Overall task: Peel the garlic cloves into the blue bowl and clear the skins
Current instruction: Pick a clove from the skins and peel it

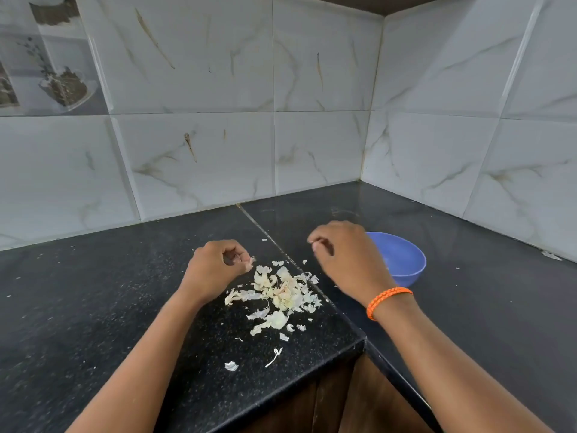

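Counter (93, 307): black, skins (281, 292) piled near front corner.
Left hand (215, 267): curled, pinching a skin scrap.
Right hand (343, 257): fingertips pinched together; contents unclear.
Bowl (402, 260): behind right hand.

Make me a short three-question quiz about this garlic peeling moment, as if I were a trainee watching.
1. True or false: the garlic skins lie inside the blue bowl.
2. Which wrist wears the orange bracelet: A left, B right, C both?
3. Fill in: the bowl stands on the black ____.

Key
1. False. The skins lie heaped on the countertop between the left hand and the right hand; the bowl stands apart, behind the right hand.
2. B.
3. Countertop.
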Demonstrator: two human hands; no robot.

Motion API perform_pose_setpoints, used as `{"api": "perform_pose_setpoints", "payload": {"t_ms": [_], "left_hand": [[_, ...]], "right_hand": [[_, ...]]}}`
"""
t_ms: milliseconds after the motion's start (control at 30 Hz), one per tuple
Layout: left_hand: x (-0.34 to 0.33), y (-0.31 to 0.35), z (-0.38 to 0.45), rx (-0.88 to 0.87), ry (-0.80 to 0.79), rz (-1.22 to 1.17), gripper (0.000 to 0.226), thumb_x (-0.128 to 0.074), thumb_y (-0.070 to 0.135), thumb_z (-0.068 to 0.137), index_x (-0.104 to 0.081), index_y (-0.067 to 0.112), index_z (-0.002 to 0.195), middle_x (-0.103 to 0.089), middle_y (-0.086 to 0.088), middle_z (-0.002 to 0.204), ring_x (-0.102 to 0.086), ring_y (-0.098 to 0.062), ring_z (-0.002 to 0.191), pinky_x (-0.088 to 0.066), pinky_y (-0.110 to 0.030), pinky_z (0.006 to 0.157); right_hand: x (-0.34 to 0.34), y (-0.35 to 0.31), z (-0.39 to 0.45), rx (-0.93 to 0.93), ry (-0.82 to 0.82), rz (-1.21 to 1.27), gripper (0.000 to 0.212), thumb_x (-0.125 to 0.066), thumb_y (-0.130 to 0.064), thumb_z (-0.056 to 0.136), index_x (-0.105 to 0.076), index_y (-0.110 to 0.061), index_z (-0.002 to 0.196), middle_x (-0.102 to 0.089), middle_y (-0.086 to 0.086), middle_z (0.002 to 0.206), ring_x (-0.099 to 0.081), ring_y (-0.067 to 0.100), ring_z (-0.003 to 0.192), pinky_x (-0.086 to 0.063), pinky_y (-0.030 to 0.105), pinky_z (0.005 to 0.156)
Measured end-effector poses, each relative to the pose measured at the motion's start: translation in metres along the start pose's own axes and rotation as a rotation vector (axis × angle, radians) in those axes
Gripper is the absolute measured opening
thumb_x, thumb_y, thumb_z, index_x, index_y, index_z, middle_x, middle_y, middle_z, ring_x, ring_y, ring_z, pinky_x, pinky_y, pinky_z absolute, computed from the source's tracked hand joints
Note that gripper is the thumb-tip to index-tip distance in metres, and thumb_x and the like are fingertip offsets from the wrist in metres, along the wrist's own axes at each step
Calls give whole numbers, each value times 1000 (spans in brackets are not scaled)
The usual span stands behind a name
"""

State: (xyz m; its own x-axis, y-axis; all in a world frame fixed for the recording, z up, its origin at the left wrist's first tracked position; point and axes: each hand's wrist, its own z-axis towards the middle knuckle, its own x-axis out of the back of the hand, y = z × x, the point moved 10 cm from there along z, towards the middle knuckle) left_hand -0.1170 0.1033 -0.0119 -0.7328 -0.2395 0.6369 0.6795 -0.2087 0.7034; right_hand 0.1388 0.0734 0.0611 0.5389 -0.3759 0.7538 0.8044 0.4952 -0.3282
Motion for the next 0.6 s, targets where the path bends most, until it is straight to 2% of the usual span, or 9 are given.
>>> {"api": "perform_pose_setpoints", "payload": {"t_ms": [100, 200, 267, 367, 433, 500, 533, 600], "left_hand": [[-14, -7, -1, -9, -188, 68, 20, -82, 21, 93, -82, 41, 98, -77, 11, 97, -71, -6, 95, -56, -34, 93], [-32, -3, -5, -34, -343, 50, 33, -87, 20, 89, -80, 43, 111, -72, 10, 112, -68, -4, 104, -51, -26, 94], [-41, -4, -8, -32, -389, 35, 36, -92, 24, 84, -79, 40, 112, -70, 9, 113, -66, -2, 103, -49, -20, 91], [-41, -5, -2, -56, -290, 116, 27, -92, 22, 82, -78, 39, 98, -73, 10, 97, -67, -5, 88, -52, -28, 82], [-38, -5, -1, -49, -234, 168, 20, -90, 23, 83, -76, 37, 88, -74, 12, 84, -66, -5, 78, -54, -30, 76], [-38, -5, -1, -47, -215, 185, 16, -88, 23, 85, -77, 34, 82, -75, 14, 77, -67, -2, 72, -52, -27, 71], [-39, -5, -1, -48, -214, 183, 15, -88, 23, 86, -78, 32, 81, -75, 15, 76, -67, -2, 72, -52, -26, 71], [-38, -5, -2, -42, -208, 173, 13, -88, 25, 87, -78, 31, 80, -76, 14, 76, -69, -4, 73, -57, -30, 74]], "right_hand": [[-53, -37, 0, 96, -258, 17, 24, -59, -19, 103, -80, -29, 109, -67, -8, 107, -53, 7, 97, -51, 33, 83], [-93, -48, -3, 90, -414, -44, 19, -63, -30, 101, -80, -32, 107, -67, 0, 111, -61, 18, 108, -52, 38, 84], [-110, -50, -6, 91, -454, -107, 19, -68, -38, 98, -79, -30, 110, -69, 2, 112, -60, 23, 111, -51, 41, 89], [-118, -50, -9, 89, -431, -110, 16, -69, -34, 98, -77, -27, 110, -71, -2, 108, -62, 23, 110, -52, 44, 94], [-120, -46, -10, 65, -399, -83, 11, -66, -25, 97, -77, -26, 100, -71, -2, 100, -64, 24, 102, -53, 39, 85], [-123, -38, -9, 23, -392, -33, 19, -63, -15, 96, -77, -26, 92, -72, 0, 91, -65, 22, 88, -56, 37, 77], [-124, -35, -8, 5, -391, 4, 23, -62, -11, 96, -78, -25, 90, -73, 0, 86, -64, 18, 80, -59, 38, 75], [-124, -30, -6, -12, -389, 78, 26, -62, -5, 95, -80, -24, 89, -74, -2, 83, -61, 11, 77, -61, 39, 77]]}}
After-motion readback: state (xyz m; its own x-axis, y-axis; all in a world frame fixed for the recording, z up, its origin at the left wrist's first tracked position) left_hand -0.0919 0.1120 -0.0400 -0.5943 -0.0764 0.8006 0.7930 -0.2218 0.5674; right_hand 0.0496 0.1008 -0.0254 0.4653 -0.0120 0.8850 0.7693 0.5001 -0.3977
